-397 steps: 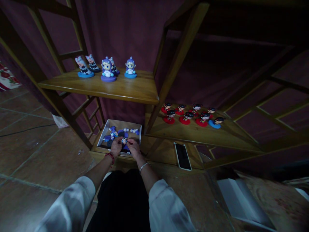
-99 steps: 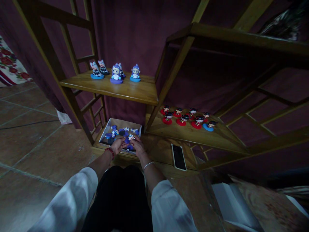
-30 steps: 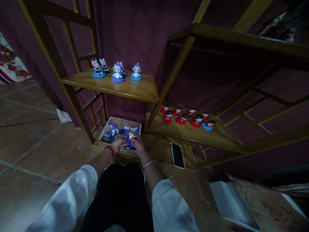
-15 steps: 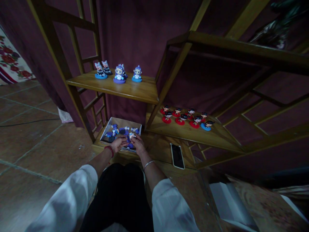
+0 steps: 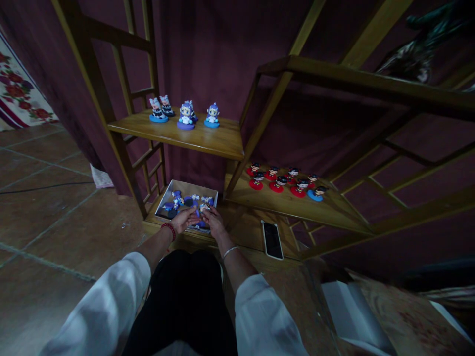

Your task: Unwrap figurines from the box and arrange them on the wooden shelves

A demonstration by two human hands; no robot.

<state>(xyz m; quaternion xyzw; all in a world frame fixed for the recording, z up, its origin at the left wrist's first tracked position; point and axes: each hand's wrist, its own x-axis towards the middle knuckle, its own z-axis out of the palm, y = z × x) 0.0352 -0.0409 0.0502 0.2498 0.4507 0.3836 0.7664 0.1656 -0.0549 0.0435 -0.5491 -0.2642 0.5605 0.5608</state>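
Over the near side of a shallow cardboard box point(image 5: 167, 190), my two hands are close together. The fingers of my left hand point(image 5: 184, 220) pinch a small purple disc-shaped base point(image 5: 198, 212). My right hand point(image 5: 215, 221) is closed on a small white-and-purple figurine point(image 5: 204, 207), right beside the disc. Whether disc and figurine touch I cannot tell, as fingers cover part of both. Inside the box lie more purple and white figurines point(image 5: 176, 199) and a dark round base point(image 5: 172, 213).
Several purple-haired figurines point(image 5: 186, 116) stand on the upper left shelf point(image 5: 178, 137). Several figurines on red bases point(image 5: 279, 184) and one on a blue base point(image 5: 316, 193) stand on the right shelf point(image 5: 252, 198). A phone point(image 5: 272, 240) lies below; a white box point(image 5: 352, 309) is at lower right.
The purple disc now shows edge-on between my hands, and the figurine has tilted slightly in my right fingers. Both hands stay over the box; the view has shifted a little.
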